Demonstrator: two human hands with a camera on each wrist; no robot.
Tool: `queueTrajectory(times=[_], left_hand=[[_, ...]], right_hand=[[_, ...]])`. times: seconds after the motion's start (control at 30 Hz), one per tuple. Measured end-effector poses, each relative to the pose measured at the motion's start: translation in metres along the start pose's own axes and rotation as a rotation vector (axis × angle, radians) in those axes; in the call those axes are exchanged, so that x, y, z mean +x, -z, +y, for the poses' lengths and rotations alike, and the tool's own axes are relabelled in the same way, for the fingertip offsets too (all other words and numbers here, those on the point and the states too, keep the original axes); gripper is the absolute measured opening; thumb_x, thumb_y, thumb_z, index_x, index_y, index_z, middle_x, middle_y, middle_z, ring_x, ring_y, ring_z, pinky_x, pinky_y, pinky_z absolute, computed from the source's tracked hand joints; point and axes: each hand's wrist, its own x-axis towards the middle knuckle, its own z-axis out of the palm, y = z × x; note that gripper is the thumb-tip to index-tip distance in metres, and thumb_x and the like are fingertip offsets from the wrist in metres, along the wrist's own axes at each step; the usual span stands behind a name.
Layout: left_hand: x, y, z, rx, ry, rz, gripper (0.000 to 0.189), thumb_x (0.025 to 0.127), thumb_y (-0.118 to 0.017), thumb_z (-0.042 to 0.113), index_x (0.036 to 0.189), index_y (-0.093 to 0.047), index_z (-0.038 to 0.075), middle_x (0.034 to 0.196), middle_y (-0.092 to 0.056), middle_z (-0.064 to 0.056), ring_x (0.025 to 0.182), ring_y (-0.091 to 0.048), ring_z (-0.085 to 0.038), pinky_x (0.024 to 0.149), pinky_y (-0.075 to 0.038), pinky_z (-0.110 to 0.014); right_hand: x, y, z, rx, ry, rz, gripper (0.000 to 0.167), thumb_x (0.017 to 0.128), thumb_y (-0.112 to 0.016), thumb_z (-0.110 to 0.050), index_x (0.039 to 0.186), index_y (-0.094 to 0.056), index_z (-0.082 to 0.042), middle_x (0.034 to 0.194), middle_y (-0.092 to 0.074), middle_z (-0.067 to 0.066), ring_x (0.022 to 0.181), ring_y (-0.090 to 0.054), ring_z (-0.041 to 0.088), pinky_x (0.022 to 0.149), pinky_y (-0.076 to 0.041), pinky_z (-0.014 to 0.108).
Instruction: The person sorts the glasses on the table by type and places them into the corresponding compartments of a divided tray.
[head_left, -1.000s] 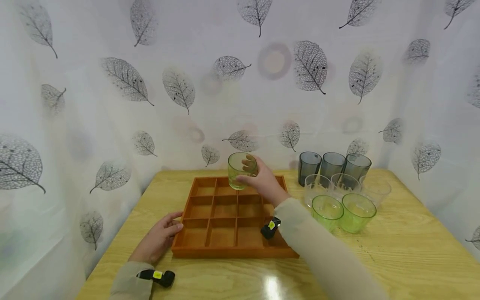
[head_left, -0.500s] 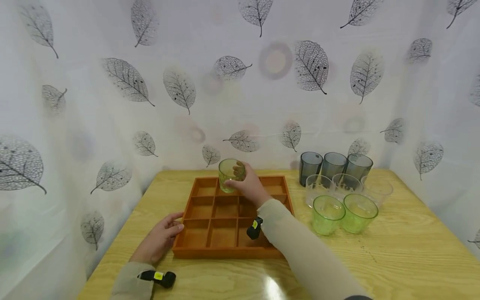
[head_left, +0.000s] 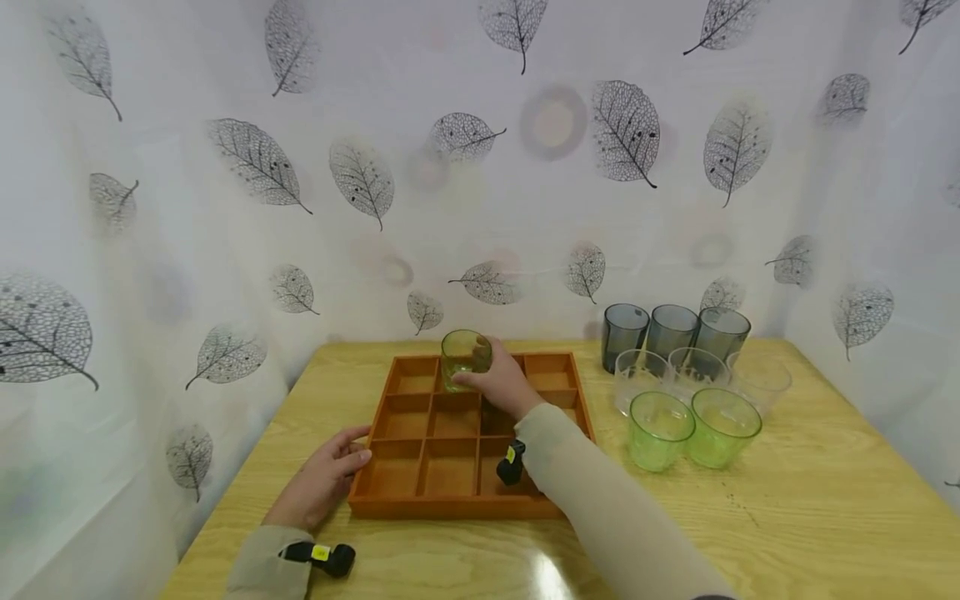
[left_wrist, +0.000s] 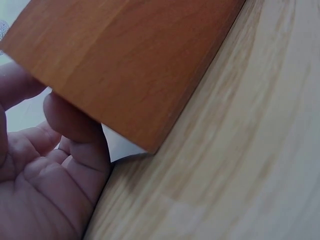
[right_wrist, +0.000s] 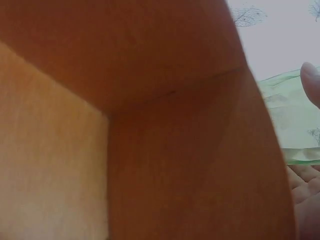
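My right hand point(head_left: 506, 383) grips a pale green clear glass point(head_left: 465, 358), thumb in front and fingers behind. The glass is over the back row of the orange-brown wooden compartment tray point(head_left: 457, 507), at the second compartment from the left; I cannot tell whether it touches the bottom. In the right wrist view, part of the glass point(right_wrist: 287, 115) shows beyond a tray wall point(right_wrist: 200, 160), beside a fingertip point(right_wrist: 311, 82). My left hand point(head_left: 318, 475) rests against the tray's left side near the front corner. The left wrist view shows its fingers point(left_wrist: 75, 120) touching the tray's outer wall point(left_wrist: 125, 65).
Right of the tray stand two green glasses point(head_left: 660, 433), several clear glasses behind them point(head_left: 637, 379), and several smoky grey glasses point(head_left: 625, 337) at the back. All are on the wooden table point(head_left: 825, 500). A leaf-print curtain point(head_left: 480, 208) surrounds the table's back and sides.
My right hand has moved left and then down with the green glass, lowering it toward the back row of the tray. The left hand stays at the tray's side.
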Motion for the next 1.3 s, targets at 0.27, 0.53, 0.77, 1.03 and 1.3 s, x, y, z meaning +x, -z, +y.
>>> queueTrajectory(times=[0.27,0.53,0.77,1.03,1.3], left_hand=[[-0.001,-0.001,0.003,0.011,0.007,0.001,0.058,0.105,-0.055,0.013,0.155,-0.029,-0.001,0.119,-0.053,-0.014,0.099,-0.056,-0.020,0.081,-0.051,-0.031],[-0.002,-0.001,0.000,-0.004,0.003,0.002,0.057,0.105,-0.054,0.011,0.155,-0.029,-0.002,0.116,-0.053,-0.013,0.100,-0.056,-0.019,0.085,-0.051,-0.031],[-0.001,-0.002,0.001,0.009,-0.002,0.015,0.056,0.105,-0.054,0.010,0.154,-0.030,-0.001,0.114,-0.053,-0.012,0.096,-0.053,-0.017,0.080,-0.049,-0.028],[-0.001,-0.002,0.002,0.009,-0.005,0.013,0.057,0.105,-0.055,0.011,0.154,-0.029,-0.003,0.115,-0.053,-0.012,0.099,-0.054,-0.019,0.083,-0.050,-0.030],[-0.002,0.000,0.003,-0.003,0.004,-0.016,0.061,0.105,-0.056,0.015,0.156,-0.026,-0.002,0.118,-0.054,-0.012,0.101,-0.058,-0.019,0.086,-0.052,-0.032]], right_hand=[[0.004,-0.003,0.001,-0.083,0.004,-0.010,0.102,0.082,-0.085,-0.042,0.160,-0.026,-0.011,0.149,-0.049,0.013,0.136,-0.044,0.037,0.107,-0.039,0.055],[0.003,-0.005,0.000,-0.114,0.010,-0.016,0.099,0.082,-0.085,-0.039,0.159,-0.029,-0.012,0.149,-0.050,0.012,0.134,-0.047,0.036,0.107,-0.040,0.054],[0.004,-0.005,0.000,-0.141,0.006,-0.014,0.094,0.084,-0.083,-0.035,0.159,-0.030,-0.012,0.151,-0.047,0.013,0.134,-0.047,0.036,0.105,-0.041,0.053],[0.004,-0.003,-0.001,-0.117,0.034,-0.036,0.092,0.087,-0.081,-0.030,0.160,-0.028,-0.013,0.157,-0.040,0.012,0.137,-0.044,0.034,0.109,-0.039,0.050],[-0.004,0.009,-0.008,-0.061,0.035,-0.051,0.093,0.090,-0.078,-0.038,0.162,-0.024,-0.015,0.161,-0.033,0.010,0.144,-0.035,0.034,0.111,-0.034,0.055]])
